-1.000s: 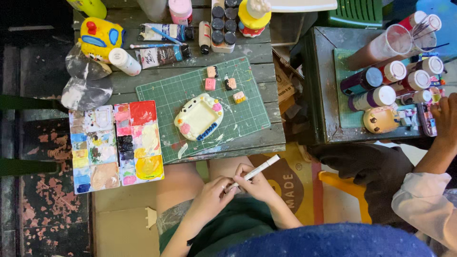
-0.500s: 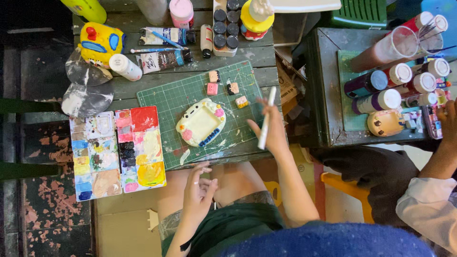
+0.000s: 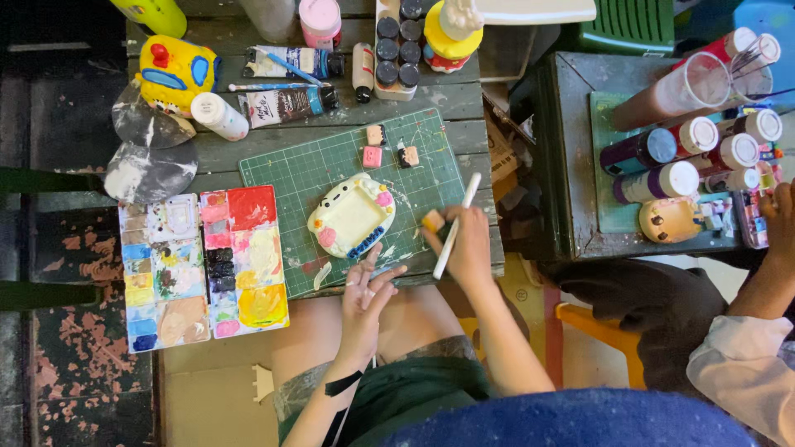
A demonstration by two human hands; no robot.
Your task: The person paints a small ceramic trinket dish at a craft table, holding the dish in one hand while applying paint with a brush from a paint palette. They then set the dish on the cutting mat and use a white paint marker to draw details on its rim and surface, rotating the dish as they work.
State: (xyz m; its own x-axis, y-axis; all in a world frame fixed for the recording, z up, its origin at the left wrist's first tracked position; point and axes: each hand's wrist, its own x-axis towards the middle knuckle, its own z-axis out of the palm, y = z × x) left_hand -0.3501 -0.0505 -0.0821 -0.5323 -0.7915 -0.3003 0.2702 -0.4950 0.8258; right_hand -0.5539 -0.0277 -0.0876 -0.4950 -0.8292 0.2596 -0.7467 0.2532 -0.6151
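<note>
A cream, frame-shaped clay piece (image 3: 352,217) with pink corners lies on the green cutting mat (image 3: 290,170). My right hand (image 3: 469,247) is at the mat's right front corner. It grips a white brush (image 3: 460,213) and its fingertips touch a small orange-topped clay bit (image 3: 432,220). My left hand (image 3: 370,289) rests at the mat's front edge just below the frame piece, fingers spread, holding nothing. Three small painted clay bits (image 3: 374,156) sit near the mat's far edge.
Two paint-smeared palettes (image 3: 203,266) lie left of the mat. Paint tubes, small jars (image 3: 398,48) and painted figures (image 3: 172,69) crowd the table's far side. A second table at right carries paint bottles (image 3: 662,149); another person's hand (image 3: 778,219) reaches there.
My right hand came down and left from beside the mat's right edge onto the small orange bit. My left hand rose from my lap to the mat's front edge.
</note>
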